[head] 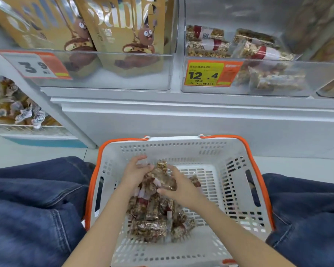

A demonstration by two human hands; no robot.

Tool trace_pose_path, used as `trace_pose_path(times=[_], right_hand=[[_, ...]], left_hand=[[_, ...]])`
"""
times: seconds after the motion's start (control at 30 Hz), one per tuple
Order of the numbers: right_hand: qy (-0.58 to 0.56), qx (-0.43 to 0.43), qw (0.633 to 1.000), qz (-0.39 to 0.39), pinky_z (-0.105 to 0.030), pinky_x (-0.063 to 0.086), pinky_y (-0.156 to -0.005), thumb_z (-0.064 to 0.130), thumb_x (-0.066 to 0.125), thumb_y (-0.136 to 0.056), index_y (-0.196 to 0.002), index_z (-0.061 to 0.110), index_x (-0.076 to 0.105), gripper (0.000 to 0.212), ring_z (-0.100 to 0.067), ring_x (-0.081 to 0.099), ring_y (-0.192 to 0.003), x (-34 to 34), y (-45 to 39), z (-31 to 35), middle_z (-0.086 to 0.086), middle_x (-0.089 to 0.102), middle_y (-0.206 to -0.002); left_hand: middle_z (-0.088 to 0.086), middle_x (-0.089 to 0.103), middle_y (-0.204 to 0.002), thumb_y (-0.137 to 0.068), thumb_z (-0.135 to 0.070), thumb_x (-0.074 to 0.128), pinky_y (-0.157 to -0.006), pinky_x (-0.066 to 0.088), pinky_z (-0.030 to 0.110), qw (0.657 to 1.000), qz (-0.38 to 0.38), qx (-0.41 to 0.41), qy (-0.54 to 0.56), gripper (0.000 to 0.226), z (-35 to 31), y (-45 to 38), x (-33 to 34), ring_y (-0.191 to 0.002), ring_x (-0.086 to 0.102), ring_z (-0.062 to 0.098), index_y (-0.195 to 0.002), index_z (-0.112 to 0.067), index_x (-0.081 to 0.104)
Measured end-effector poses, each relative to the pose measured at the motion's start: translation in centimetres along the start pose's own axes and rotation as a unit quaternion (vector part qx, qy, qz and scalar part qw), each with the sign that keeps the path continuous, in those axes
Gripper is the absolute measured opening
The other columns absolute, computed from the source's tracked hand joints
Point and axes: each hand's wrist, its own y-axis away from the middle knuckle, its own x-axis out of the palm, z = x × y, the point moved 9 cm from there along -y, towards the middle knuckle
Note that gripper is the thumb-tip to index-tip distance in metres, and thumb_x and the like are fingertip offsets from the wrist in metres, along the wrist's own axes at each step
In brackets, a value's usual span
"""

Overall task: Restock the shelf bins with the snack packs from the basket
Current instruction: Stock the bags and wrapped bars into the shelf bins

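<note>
Both forearms are bare, with no sleeve in view, and no watch, ring or band shows on the left hand [135, 171] or the right hand [178, 186]. The fingers [141, 158] are uncovered, without gloves. The legs wear dark blue denim jeans [33, 199], creased and folded, with lighter stitched seams curving along the cloth on both sides.

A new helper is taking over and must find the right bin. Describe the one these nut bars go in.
On the shelf straight above the white basket stand clear bins. Take the clear bin on the right, already part-filled with nut bars. Its orange-and-yellow price tag reads 12.4; the neighbouring left bin holds tall tan pouches.
</note>
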Motion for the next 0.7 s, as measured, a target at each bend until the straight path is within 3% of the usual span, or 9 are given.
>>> trace_pose_path(times=[0.07, 0.17, 0.3, 0.37, 0.47, 0.53, 0.57, 0.63, 0.7], right_hand=[[-0.081, 0.068, 0.994, -0.009, -0.024, 0.04, -0.094, 0.044, 0.069, -0.083, -0.14, 0.022, 0.036, 0.069, -0.016, 0.046, -0.126, 2.1, -0.8, -2.7, 0.002, 0.048, -0.137], [0.037, 0.1, 0.994, -0.008, -0.024, 0.042, -0.09, 0.038, 0.068, -0.086, -0.142, 0.019, 0.038, 0.066, -0.019, 0.051, -0.122, 3.0, -2.0, -5.3, 0.0, 0.053, -0.137], [0.037, 0.137, 0.99, -0.019, -0.031, 0.047, -0.092, 0.038, 0.065, -0.088, -0.141, 0.019, 0.037, 0.064, -0.022, 0.055, -0.117, 3.2, -3.6, -7.9, -0.003, 0.056, -0.133], [-0.018, 0.13, 0.991, -0.013, -0.029, 0.043, -0.095, 0.029, 0.073, -0.083, -0.137, 0.02, 0.036, 0.067, -0.02, 0.052, -0.122, 4.0, -5.1, -7.6, -0.002, 0.052, -0.135], [-0.034, 0.145, 0.989, -0.001, -0.03, 0.036, -0.103, 0.03, 0.084, -0.069, -0.144, 0.019, 0.024, 0.096, -0.021, 0.04, -0.131, 5.4, -7.5, -7.4, -0.002, 0.039, -0.142], [0.019, 0.174, 0.984, -0.011, -0.037, 0.041, -0.101, 0.042, 0.084, -0.064, -0.141, 0.019, 0.024, 0.101, -0.026, 0.043, -0.126, 5.9, -8.7, -7.8, -0.006, 0.042, -0.137], [0.036, 0.189, 0.981, -0.001, -0.038, 0.044, -0.098, 0.047, 0.083, -0.063, -0.14, 0.019, 0.024, 0.101, -0.027, 0.047, -0.123, 6.2, -9.1, -8.0, -0.007, 0.045, -0.134], [0.007, 0.221, 0.974, 0.053, -0.036, 0.045, -0.096, 0.052, 0.08, -0.066, -0.144, 0.013, 0.02, 0.105, -0.027, 0.048, -0.123, 7.7, -9.4, -8.2, -0.008, 0.046, -0.138], [-0.04, 0.251, 0.963, 0.092, -0.034, 0.041, -0.099, 0.054, 0.077, -0.068, -0.147, 0.01, 0.021, 0.107, -0.026, 0.044, -0.128, 8.5, -9.4, -8.4, -0.007, 0.041, -0.144]], left_hand=[[0.011, 0.059, -0.111, -0.086, -0.016, 0.068, -0.085, 0.051, 0.033, 0.999, 0.03, -0.029, 0.004, 0.033, 1.4, 0.0, 0.6, -0.102, 0.06, 0.022, -0.117, -0.019, 0.058], [0.008, 0.058, -0.124, -0.095, -0.028, 0.053, -0.096, 0.047, 0.039, 0.995, -0.005, -0.031, -0.093, 0.026, 3.6, -0.4, -0.3, -0.11, 0.057, 0.023, -0.12, -0.02, 0.057], [0.013, 0.061, -0.112, -0.092, -0.011, 0.053, -0.09, 0.047, 0.039, 0.959, -0.073, -0.031, -0.272, 0.027, 7.7, -1.2, -2.9, -0.107, 0.058, 0.032, -0.118, -0.005, 0.057], [0.015, 0.052, -0.121, -0.089, -0.011, 0.054, -0.097, 0.042, 0.039, 0.938, -0.07, -0.035, -0.337, 0.041, 9.0, -1.6, -2.8, -0.115, 0.049, 0.033, -0.129, -0.005, 0.047], [0.021, 0.041, -0.134, -0.087, -0.021, 0.059, -0.105, 0.035, 0.037, 0.912, -0.025, -0.036, -0.407, 0.072, 9.6, -2.3, -1.1, -0.124, 0.039, 0.034, -0.147, -0.009, 0.022], [0.017, 0.04, -0.136, -0.085, -0.023, 0.063, -0.103, 0.036, 0.036, 0.914, 0.012, -0.044, -0.403, 0.072, 9.8, -2.2, 0.0, -0.125, 0.039, 0.032, -0.145, -0.01, 0.025], [0.012, 0.046, -0.129, -0.084, -0.019, 0.063, -0.098, 0.041, 0.034, 0.931, 0.034, -0.05, -0.359, 0.067, 10.0, -1.9, 0.5, -0.119, 0.045, 0.028, -0.142, -0.01, 0.029], [0.001, 0.055, -0.112, -0.084, -0.009, 0.061, -0.081, 0.045, 0.029, 0.964, 0.045, -0.071, -0.254, 0.05, 10.5, -1.1, 0.8, -0.103, 0.054, 0.02, -0.128, -0.011, 0.038], [0.004, 0.058, -0.101, -0.082, -0.006, 0.061, -0.074, 0.045, 0.032, 0.973, 0.035, -0.092, -0.208, 0.032, 10.6, -0.4, 0.7, -0.095, 0.057, 0.022, -0.109, -0.012, 0.046]])
